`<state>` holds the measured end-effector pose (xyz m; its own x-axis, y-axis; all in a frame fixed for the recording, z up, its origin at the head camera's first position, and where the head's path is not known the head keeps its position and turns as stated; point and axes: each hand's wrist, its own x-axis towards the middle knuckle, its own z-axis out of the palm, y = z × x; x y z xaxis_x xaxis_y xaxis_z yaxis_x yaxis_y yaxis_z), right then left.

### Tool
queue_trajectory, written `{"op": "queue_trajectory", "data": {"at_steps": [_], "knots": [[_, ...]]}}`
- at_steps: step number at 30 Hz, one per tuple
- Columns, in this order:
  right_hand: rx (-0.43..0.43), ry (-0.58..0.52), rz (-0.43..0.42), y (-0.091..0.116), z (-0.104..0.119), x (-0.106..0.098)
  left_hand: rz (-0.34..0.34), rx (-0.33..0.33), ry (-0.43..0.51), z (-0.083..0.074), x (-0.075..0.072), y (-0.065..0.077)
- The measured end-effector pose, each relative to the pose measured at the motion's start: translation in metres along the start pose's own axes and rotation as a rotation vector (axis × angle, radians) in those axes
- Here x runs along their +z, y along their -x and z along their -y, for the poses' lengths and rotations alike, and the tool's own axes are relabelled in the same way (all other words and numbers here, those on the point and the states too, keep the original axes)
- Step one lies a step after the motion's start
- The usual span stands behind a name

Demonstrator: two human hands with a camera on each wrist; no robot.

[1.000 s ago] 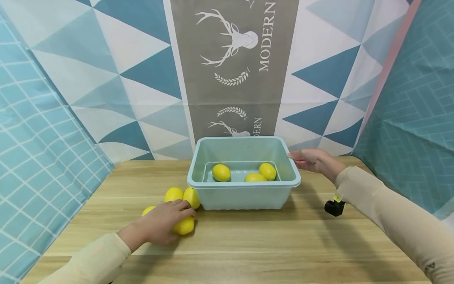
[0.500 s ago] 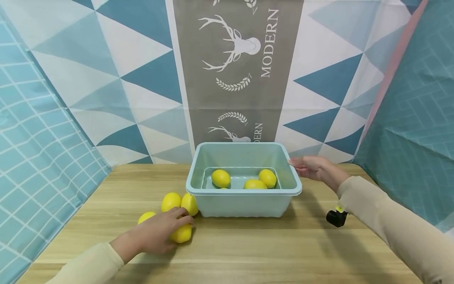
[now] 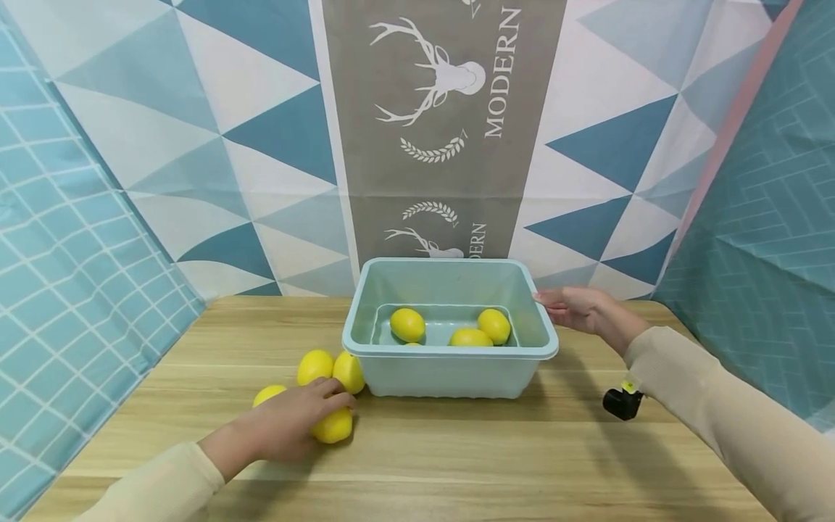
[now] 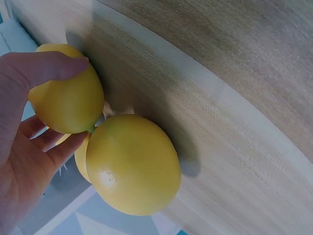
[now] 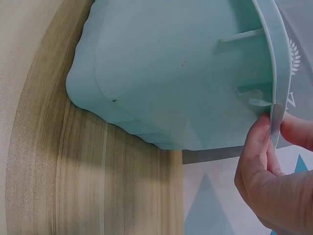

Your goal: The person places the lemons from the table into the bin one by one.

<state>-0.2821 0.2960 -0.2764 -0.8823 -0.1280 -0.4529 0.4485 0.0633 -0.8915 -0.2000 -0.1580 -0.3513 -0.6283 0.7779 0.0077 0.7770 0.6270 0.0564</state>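
My left hand (image 3: 312, 415) lies on the wooden table (image 3: 457, 457), left of a light blue plastic basin (image 3: 450, 354). It grips a yellow lemon (image 3: 334, 428). In the left wrist view the thumb (image 4: 46, 66) lies over this lemon (image 4: 66, 103) and the fingers curl beneath it. A second lemon (image 4: 132, 164) touches it. Three more lemons (image 3: 316, 366) lie beside the hand, against the basin's left front corner. Three lemons (image 3: 407, 324) lie inside the basin. My right hand (image 3: 569, 306) pinches the basin's right rim; in the right wrist view its fingers (image 5: 259, 147) clasp the rim edge.
A small black object (image 3: 622, 403) sits on the table under my right forearm. Patterned blue and white panels close in the table at the back and on both sides. Bare wood stretches in front of the basin.
Only the head view has shifted slightly. My left hand keeps its hold on the lemon and my right hand stays on the basin rim.
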Motion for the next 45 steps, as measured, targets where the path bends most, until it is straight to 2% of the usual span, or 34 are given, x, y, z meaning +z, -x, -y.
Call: {"op": "queue_trajectory", "data": {"at_steps": [14,25,31,39,45], "knots": [[0.022,-0.048,-0.023,0.003,0.001,0.000,-0.035,0.010,0.007,0.000,0.000,-0.001],[0.004,-0.056,-0.030,0.000,-0.002,0.005,0.037,-0.044,0.059,-0.002,0.001,0.000],[-0.008,-0.059,-0.025,0.001,-0.003,0.005,0.027,-0.058,0.051,-0.005,-0.005,0.000],[-0.013,-0.045,-0.010,0.002,-0.003,0.003,-0.019,-0.023,0.001,-0.014,-0.017,-0.002],[-0.018,-0.019,0.010,0.000,-0.004,0.001,-0.065,0.042,-0.046,-0.025,-0.026,-0.004]]}}
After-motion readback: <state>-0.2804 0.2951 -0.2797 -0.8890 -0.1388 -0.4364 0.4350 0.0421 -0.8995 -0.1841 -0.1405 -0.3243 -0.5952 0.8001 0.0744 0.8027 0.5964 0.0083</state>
